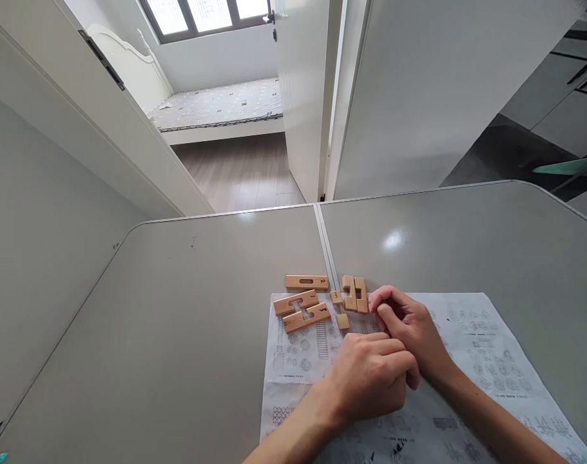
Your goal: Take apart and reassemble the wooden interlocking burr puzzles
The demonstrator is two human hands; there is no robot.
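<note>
My left hand [376, 375] is closed, knuckles up, over the printed sheet; its fingertips are tucked out of sight. Just beyond it, my right hand [408, 325] is loosely closed, and I see nothing held in either hand. Nearest its fingertips are two notched wooden puzzle pieces [355, 294] lying side by side. A narrower wooden piece with a thin middle [340, 309] lies left of them. Further left are a slotted wooden bar [307, 282] marked 2 and two notched wooden pieces [296, 301], slanted and close together. Some pieces carry dark numbers.
The creased sheet [496, 361], covered in puzzle drawings, lies under both hands on a grey table [191, 335]. A pale seam strip [325, 238] runs across the tabletop. Past its far edge are an open door [305, 90] and a bed [220, 106].
</note>
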